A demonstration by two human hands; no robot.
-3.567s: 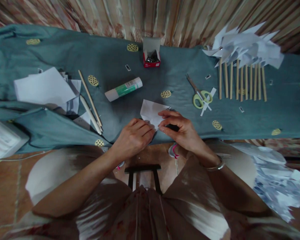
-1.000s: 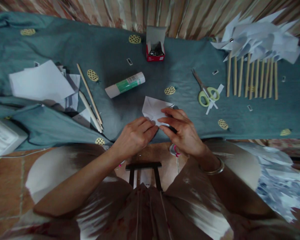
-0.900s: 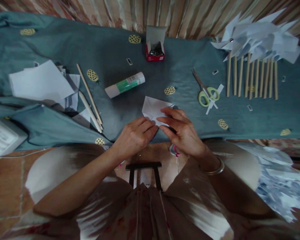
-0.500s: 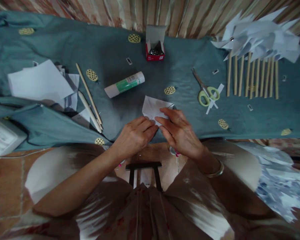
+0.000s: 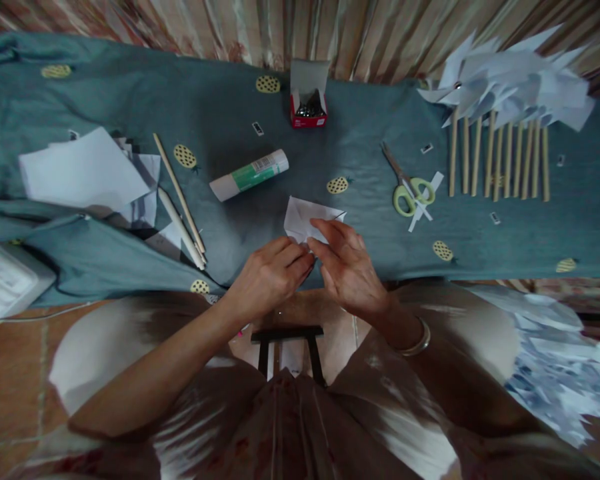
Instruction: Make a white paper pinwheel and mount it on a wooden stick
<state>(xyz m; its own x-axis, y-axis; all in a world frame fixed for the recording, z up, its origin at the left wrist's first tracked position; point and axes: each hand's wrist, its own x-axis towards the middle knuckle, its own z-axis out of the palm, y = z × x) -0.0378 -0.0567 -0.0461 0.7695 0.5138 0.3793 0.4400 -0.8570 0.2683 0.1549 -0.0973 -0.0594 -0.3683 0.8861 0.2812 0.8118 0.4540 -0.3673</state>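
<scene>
A small white sheet of paper (image 5: 300,217) with creases and a dark cut line at its right corner lies at the table's front edge. My left hand (image 5: 273,270) is closed on its near edge, thumb and fingers pinched together. My right hand (image 5: 350,267) rests over the paper's right half, fingertips on the sheet and beside the left fingers. The near part of the paper is hidden under both hands. Beyond it lies a white and green glue stick (image 5: 253,175). Green-handled scissors (image 5: 405,187) lie to the right, over narrow paper strips (image 5: 420,213).
An opened red box (image 5: 309,120) of shiny pins stands at the back. Paper pinwheels (image 5: 515,80) on wooden sticks lie at the right. On the left are stacked paper (image 5: 85,167), a wooden stick (image 5: 177,190), a pen (image 5: 180,227) and a white device (image 5: 10,273).
My right hand has shifted slightly left, its fingers closer to my left hand over the paper. The whole view has tilted a little; the other objects lie as before.
</scene>
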